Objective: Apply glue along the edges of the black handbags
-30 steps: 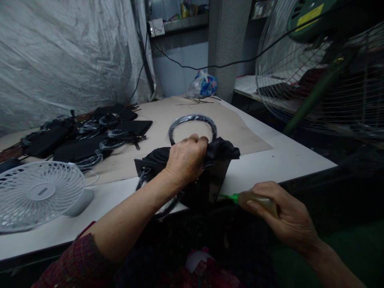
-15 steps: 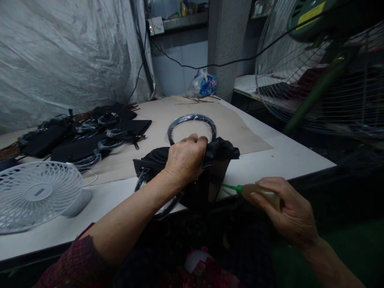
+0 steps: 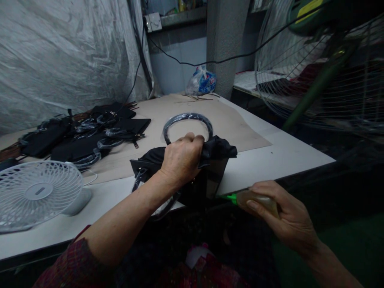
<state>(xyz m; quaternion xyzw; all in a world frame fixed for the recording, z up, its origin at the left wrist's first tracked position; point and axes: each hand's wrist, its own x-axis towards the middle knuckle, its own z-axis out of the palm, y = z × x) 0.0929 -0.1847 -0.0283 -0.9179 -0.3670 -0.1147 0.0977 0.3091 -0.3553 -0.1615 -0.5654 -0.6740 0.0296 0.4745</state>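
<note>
The left hand (image 3: 181, 161) clenches the bunched top of a black fabric handbag with a ring handle (image 3: 220, 146), at the white table's (image 3: 279, 158) near edge. Right of the handbag, the right hand (image 3: 283, 220) grasps a translucent green-nozzled squeeze bottle (image 3: 260, 199), its tip just beside the handbag.

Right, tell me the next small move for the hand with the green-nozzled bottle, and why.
Probably ease the right hand and its bottle slightly leftward until the green nozzle meets the black bag: the tip sits just short of its side panel, while the left hand grips the bunched top.
</note>
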